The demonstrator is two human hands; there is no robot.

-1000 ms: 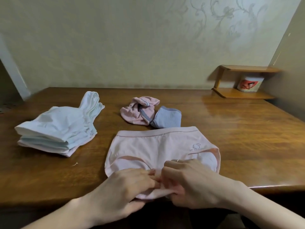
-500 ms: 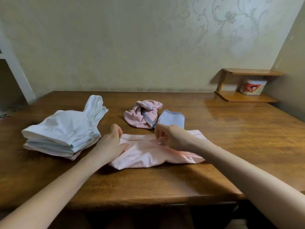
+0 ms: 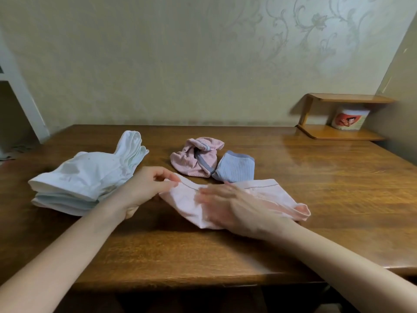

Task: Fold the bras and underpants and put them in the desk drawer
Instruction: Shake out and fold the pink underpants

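Note:
Pale pink underpants lie folded in half on the wooden desk, waistband toward the wall. My left hand pinches the left end of the waistband. My right hand lies flat on the cloth with fingers spread and blurred, pressing it down. A stack of folded white bras sits at the left. Behind the pink pair lie crumpled dusty-pink underpants and a folded blue pair. No drawer is in sight.
A small wooden shelf stands in the back right corner with a white tub on it. Walls close the desk at the back and right. The desk's front edge runs just below my forearms.
The pink underpants went from lying spread out to folded bottom-up onto the waistband. My hands moved from the near edge to the waistband; the right hand now sweeps over the cloth.

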